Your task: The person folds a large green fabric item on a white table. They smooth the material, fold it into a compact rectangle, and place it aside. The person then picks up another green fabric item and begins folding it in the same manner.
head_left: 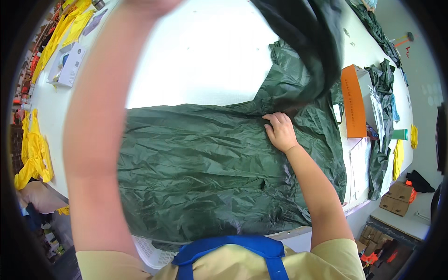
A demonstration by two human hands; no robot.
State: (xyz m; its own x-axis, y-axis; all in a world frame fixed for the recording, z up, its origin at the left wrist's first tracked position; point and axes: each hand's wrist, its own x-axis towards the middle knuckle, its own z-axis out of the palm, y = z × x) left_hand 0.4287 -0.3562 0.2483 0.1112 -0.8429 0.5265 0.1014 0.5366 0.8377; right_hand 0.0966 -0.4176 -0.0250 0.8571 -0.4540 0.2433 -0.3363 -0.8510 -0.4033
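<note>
Under my camera, a white table [196, 60] takes the most space. The dark green cloth [196, 163], wrinkled, lies across its near part, directly before the person. Above its right part, a dark raised cloth [310, 51] hangs in a blurred curve; I cannot tell if both are one piece. At the left, yellow cloth [37, 151] hangs by the table edge. To the right of the green cloth stands an orange-fronted box [353, 102]; far left is a small white box [69, 64]. I see the right hand [281, 131] palm down, loosely opened, touching the green cloth. The left hand [151, 5] is blurred and cut by the upper border, so I cannot tell its grip.
</note>
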